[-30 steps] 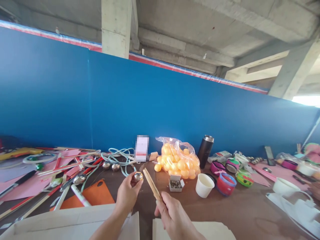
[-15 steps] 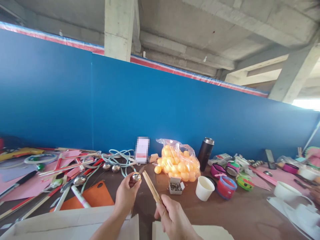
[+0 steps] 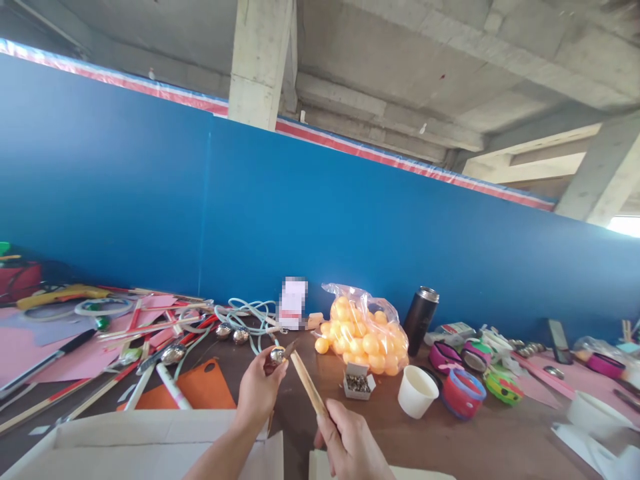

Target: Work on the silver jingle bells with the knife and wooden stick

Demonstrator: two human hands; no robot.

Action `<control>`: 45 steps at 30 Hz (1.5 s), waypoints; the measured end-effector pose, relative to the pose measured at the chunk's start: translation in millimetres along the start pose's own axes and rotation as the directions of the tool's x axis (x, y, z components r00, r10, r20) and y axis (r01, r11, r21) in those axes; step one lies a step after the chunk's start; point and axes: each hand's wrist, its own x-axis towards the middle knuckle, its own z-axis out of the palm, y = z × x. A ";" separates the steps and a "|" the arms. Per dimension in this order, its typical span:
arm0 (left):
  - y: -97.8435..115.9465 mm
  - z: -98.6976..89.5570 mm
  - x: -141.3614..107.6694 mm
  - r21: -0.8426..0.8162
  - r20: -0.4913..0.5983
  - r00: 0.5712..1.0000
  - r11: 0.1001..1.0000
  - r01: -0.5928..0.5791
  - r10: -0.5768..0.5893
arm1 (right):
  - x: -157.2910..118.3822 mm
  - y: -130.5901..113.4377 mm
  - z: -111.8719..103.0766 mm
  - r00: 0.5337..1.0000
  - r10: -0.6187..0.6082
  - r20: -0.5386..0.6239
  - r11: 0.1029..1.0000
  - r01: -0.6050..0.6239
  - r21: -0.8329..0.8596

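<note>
Between its fingertips my left hand [image 3: 257, 393] pinches a shiny silver ball [image 3: 277, 355]. My right hand [image 3: 350, 437] is closed round a flat wooden stick [image 3: 306, 381], which tilts up and to the left, its upper end close beside the ball. Whether the stick touches the ball I cannot tell. Two more silver balls [image 3: 241, 335] lie on the brown table beyond my left hand, by a pale blue cord [image 3: 245, 308]. To the right of the stick sits a small open box [image 3: 357, 385] of metal pieces.
A clear bag of orange balls [image 3: 370, 340], a black flask [image 3: 421, 320] and a white cup [image 3: 417, 392] stand beyond my right hand. Sticks, pens and an orange sheet [image 3: 203, 389] cover the left. White cardboard [image 3: 145, 443] lies at the near edge. Colourful bands [image 3: 464, 393] lie right.
The view has shifted a little, so the table's things appear further right and slightly lower. Both hands keep their holds on the ball and the stick.
</note>
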 end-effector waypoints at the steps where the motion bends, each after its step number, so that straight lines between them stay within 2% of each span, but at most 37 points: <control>1: -0.2 0.0 0.3 -0.011 0.001 1.000 1.000 0.001 -0.001 | -0.2 0.1 -0.1 1.000 0.001 0.003 1.000 -0.001 0.008; 9: -4.4 1.2 1.8 -0.026 -0.021 1.000 1.000 0.004 -0.004 | -0.1 1.4 0.6 0.998 0.057 -0.009 0.996 -0.056 0.074; 13: -6.8 2.5 3.7 -0.101 -0.043 0.999 0.995 0.022 -0.026 | 1.1 3.2 1.0 0.996 0.081 -0.041 0.991 -0.076 0.114; 16: -9.3 3.3 5.8 -0.118 -0.045 0.999 0.993 0.016 -0.021 | 1.9 5.6 2.2 0.996 0.094 -0.004 0.989 -0.093 0.116; 19: -11.3 4.0 7.9 -0.140 -0.045 0.998 0.990 0.029 -0.035 | 2.1 9.3 5.2 0.997 0.079 -0.012 0.992 -0.077 0.096; 22: -12.2 4.6 8.8 -0.203 -0.059 0.997 0.979 0.036 -0.049 | 2.1 11.7 8.0 0.997 0.067 -0.033 0.988 -0.061 0.145; 28: -12.8 4.4 9.2 -0.203 -0.052 0.998 0.979 0.021 -0.032 | 2.3 10.7 9.4 0.995 0.090 -0.042 0.986 -0.084 0.142; 32: -12.6 5.5 8.7 -0.228 -0.073 0.997 0.974 0.016 -0.034 | 1.9 8.8 9.6 0.995 0.094 -0.043 0.973 -0.082 0.215; 45: -8.8 6.7 4.9 -0.192 -0.049 0.999 0.981 0.006 -0.015 | 1.6 3.1 7.3 0.995 0.095 -0.042 0.991 -0.091 0.103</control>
